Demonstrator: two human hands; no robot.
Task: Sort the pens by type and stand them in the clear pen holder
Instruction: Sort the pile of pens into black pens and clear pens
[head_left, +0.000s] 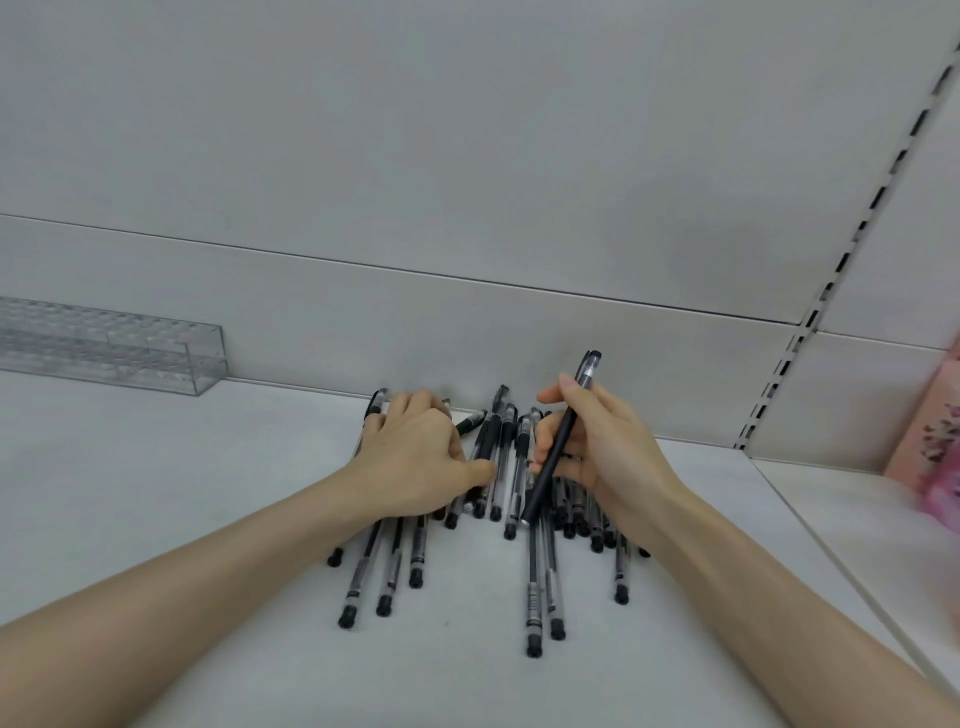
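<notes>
Fingers (563, 394) of the right hand (608, 452) are curled round one black pen (543, 480), holding it tilted with its clear-capped end up and toward the far wall and its other end low over the heap. Just to the left, the left hand (415, 457) lies palm down on the pile of pens (534, 571), its fingers (410, 402) bent over the far ends and its thumb touching the barrels in the middle; whether it actually grips any cannot be told. The pile lies flat on the white shelf (182, 519), most pens running near to far. About sixteen black ends show along its near edge, and more pens are hidden under the two hands, so a full count is not possible. One clear pen holder (130, 353), with two stepped tiers, stands well apart at the far left against the back panel (467, 156). One blurred pink item (935, 441) sits at the right edge.
</notes>
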